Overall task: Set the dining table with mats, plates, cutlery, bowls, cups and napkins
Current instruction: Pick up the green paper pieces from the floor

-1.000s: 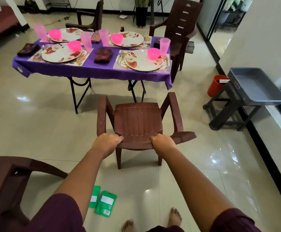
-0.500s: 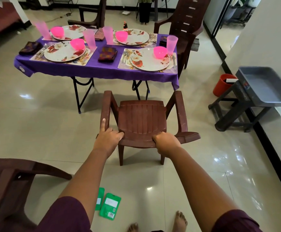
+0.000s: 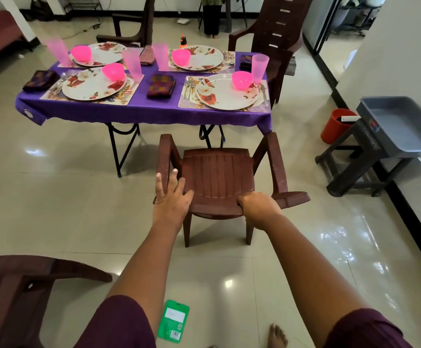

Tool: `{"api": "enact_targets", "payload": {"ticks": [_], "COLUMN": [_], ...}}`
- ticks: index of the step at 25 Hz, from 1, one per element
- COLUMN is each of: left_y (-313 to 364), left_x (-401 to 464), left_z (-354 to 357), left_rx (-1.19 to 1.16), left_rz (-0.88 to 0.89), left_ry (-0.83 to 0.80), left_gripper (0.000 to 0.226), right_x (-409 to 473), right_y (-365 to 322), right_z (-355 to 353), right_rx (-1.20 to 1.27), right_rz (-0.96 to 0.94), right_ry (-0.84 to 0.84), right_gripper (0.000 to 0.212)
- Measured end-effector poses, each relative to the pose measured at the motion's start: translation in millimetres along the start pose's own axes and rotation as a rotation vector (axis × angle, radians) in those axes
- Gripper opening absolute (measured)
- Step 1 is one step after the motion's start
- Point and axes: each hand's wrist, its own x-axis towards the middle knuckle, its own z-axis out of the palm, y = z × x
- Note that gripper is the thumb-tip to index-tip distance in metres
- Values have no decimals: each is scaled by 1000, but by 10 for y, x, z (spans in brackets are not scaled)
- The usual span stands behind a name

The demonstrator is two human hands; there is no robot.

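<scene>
Right hand [image 3: 259, 207] clamped on the top edge of a brown plastic chair [image 3: 217, 177], fingers curled over the backrest rim. Left hand [image 3: 170, 197] lay at the chair's left corner with fingers straight and spread, gripping nothing. The chair stood on the tiled floor [image 3: 53, 197] just short of the surface [image 3: 141, 113], which wore a purple cloth, and faced the near right setting.

Count on the surface: four floral place mats, four white flowered plates, four pink bowls, four pale pink cups. Near right plate [image 3: 227, 92] carried a bowl [image 3: 242, 80] on its far rim, with a cup [image 3: 260, 65] just behind it. Cutlery [image 3: 188, 86] lay left of that plate on its mat [image 3: 186, 101], and one knife [image 3: 264, 94] to the right. Near left plate [image 3: 92, 84] likewise bore a bowl [image 3: 113, 71], cup [image 3: 132, 64] beside it. Two more plates with bowls sat along the far side.

Folded dark patterned napkins: four seen. One [image 3: 161, 86] lay between the two near mats, one [image 3: 40, 80] at the left end, one striped [image 3: 146, 55] mid-far side, one [image 3: 246, 62] at the far right corner.

Chairs: four in view, counting one [image 3: 277, 33] at the right end, one [image 3: 134, 28] beyond the far side, and part of one [image 3: 16, 292] at lower left. A green packet [image 3: 173, 321] lay on the floor near a bare foot [image 3: 277, 336]. A grey tray [image 3: 402, 126] sat on a dark stool, a red bucket [image 3: 336, 125] beside it.
</scene>
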Motion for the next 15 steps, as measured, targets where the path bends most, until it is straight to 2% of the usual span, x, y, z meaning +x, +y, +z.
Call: {"api": "enact_targets", "payload": {"ticks": [9, 15], "left_y": [-45, -20], "left_x": [288, 288], "left_z": [64, 123], "left_rx": [-22, -113], "left_rz": [-13, -18], "left_ry": [38, 32], "left_gripper": [65, 50], "right_x": [275, 281], "right_y": [96, 101], "right_z": [-72, -39], "right_rx": [-16, -20], "right_rz": [-27, -32], "right_ry": [-44, -54], "right_gripper": [40, 41]}}
